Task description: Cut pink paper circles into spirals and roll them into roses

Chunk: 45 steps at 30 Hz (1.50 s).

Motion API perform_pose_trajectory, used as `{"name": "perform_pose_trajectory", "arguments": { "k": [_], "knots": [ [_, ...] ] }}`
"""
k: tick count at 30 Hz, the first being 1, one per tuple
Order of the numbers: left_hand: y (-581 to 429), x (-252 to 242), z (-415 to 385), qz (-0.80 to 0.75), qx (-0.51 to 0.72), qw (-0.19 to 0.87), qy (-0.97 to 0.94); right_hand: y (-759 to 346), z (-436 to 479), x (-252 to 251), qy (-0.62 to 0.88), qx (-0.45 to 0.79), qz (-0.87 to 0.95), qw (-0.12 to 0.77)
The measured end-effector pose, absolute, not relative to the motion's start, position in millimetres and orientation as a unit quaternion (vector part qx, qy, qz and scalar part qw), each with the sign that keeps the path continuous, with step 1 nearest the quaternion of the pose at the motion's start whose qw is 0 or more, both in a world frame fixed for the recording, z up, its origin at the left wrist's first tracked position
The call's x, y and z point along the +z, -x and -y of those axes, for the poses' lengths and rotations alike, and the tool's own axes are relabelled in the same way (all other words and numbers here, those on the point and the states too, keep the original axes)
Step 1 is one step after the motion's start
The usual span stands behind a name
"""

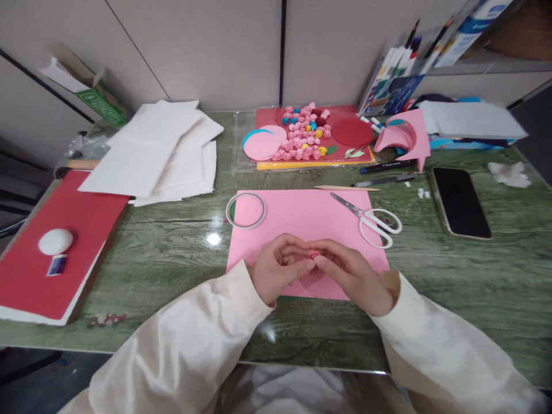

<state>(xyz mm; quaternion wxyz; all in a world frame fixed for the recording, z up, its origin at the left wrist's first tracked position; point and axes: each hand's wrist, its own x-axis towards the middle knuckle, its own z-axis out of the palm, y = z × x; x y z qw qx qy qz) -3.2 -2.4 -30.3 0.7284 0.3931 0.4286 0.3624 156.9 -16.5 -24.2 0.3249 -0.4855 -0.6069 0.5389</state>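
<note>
Between my fingertips is a small rolled pink paper flower. My left hand pinches it from one side, thumb and fingers closed on it. From the other side my right hand grips it the same way. Both hands are held over a pink paper sheet on the table. A roll of tape lies on the sheet's left edge. White-handled scissors rest across its right edge, blades partly apart. Beyond the sheet, many small pink, blue and yellow paper flowers sit on a red sheet.
White paper sheets and a red folder with a white ball are at left. A phone, curved pink paper cutout, pens, and a marker box stand or lie at right. A wooden stick lies behind the sheet.
</note>
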Motion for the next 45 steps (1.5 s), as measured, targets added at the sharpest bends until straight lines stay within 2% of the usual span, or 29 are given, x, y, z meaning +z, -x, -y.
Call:
{"name": "perform_pose_trajectory", "arguments": {
  "k": [6, 23, 45],
  "knots": [
    [1.8, -29.3, 0.4, -0.393, 0.37, 0.779, -0.319, -159.6, 15.3, -23.8, 0.488, 0.555, 0.584, 0.336],
    [0.1, -28.6, 1.4, -0.391, 0.382, 0.754, -0.364, -156.6, 14.7, -25.0, 0.478, 0.592, 0.546, 0.352],
    [-1.2, -28.9, 4.4, -0.398, 0.385, 0.769, -0.319, -156.8, 15.4, -29.8, 0.521, 0.49, 0.605, 0.349]
  ]
}}
